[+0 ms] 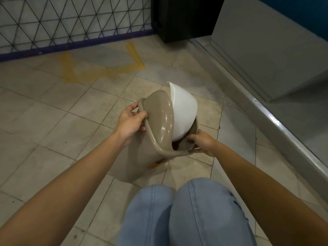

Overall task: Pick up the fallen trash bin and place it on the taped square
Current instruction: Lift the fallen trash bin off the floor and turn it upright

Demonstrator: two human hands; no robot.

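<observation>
Here, both hands (130,121) (204,143) grip the trash bin (156,132) above beige floor tiles (53,125), near the taped square (101,63).

Tan trash bin (142,157) with a white swing flap (182,114), yellow taped square (103,66) on pale beige floor tiles (53,130), light blue jeans (177,215), black wire fence (71,20) in a triangle pattern, purple strip (76,42) along its bottom, black box (184,16), grey wall (266,41).
</observation>
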